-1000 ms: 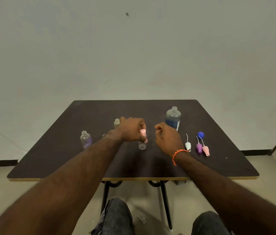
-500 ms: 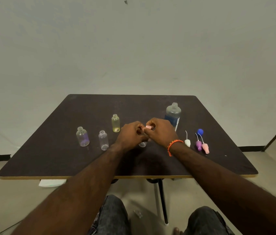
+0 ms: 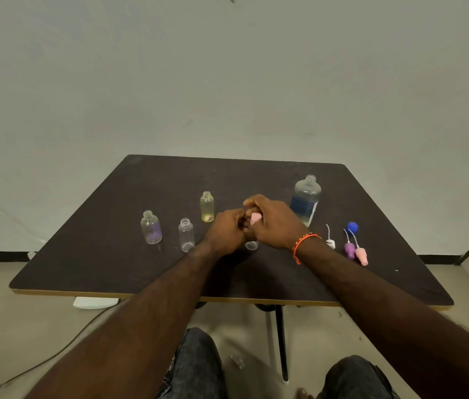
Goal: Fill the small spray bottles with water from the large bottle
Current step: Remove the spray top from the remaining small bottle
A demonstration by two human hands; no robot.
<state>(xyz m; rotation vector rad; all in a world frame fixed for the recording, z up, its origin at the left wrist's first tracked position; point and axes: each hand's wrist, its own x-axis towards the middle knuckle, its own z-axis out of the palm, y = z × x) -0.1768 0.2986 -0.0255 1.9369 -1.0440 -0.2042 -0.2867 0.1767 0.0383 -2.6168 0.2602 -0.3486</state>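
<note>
- Dark table [image 3: 89, 254] by a plain wall.
- Both hands meet mid-table over a small bottle [image 3: 251, 245].
- L hand [image 3: 225, 233] curls round it; grip mostly hidden.
- R hand [image 3: 275, 223] pinches the pink cap [image 3: 255, 218], wrist bent down.
- Best: hold bottle still & straight, twist cap slowly.
- Big bottle [image 3: 306, 200] stands open just behind R hand.

No text, brand, number or sign can be read. A dark blue label [image 3: 302, 205] is seen on the large bottle [image 3: 306, 199], with a white strip along its right edge, but any printing on it is too small and blurred to be made out.
</note>
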